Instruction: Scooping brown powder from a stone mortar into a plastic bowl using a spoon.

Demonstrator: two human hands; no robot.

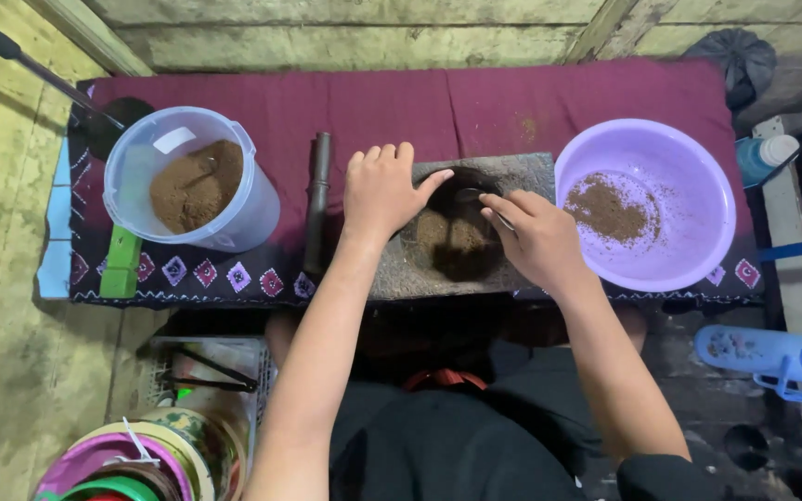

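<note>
We steady the stone mortar (461,227) with our left hand (381,190) laid flat and spread, our right hand (536,237) pinching a spoon (485,199) over its brown powder (452,237) — some already lies in the purple basin (689,158) right of the mortar — much remains.

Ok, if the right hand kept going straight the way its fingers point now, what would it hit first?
The right hand points up and left over the stone mortar. Going straight on, its fingertips would likely first meet the thumb of the left hand, braced at the hollow's rim, though depth is hard to judge from above.
</note>
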